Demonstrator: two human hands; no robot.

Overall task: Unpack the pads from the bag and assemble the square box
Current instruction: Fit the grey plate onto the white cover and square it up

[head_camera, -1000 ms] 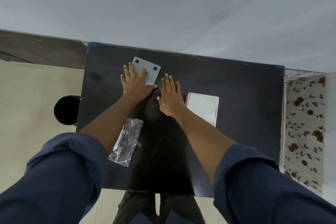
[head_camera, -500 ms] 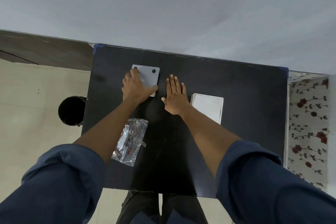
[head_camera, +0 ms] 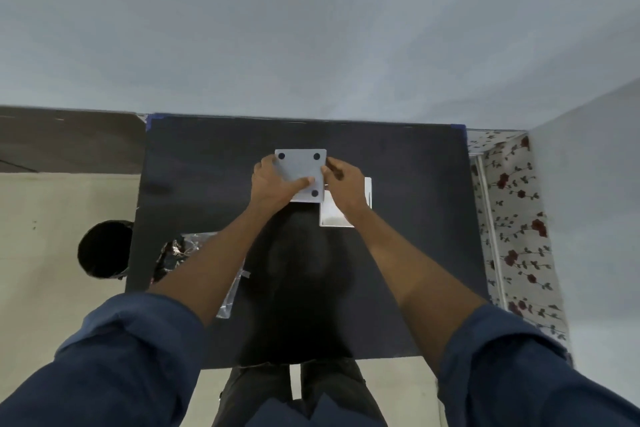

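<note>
A grey square panel with round black pads at its corners is held over the far middle of the black table. My left hand grips its left edge, with the thumb lying across its face. My right hand pinches its right edge. A stack of white panels lies on the table just under and behind my right hand, partly hidden. A clear plastic bag with small parts lies at the left, half covered by my left forearm.
A round black bin stands on the floor left of the table. A flowered cloth hangs along the table's right side. A grey wall runs behind the table's far edge.
My right hand left the table and took the panel's right edge. Both hands now hold the panel squared up, moved right toward the white stack. The view has shifted left.
</note>
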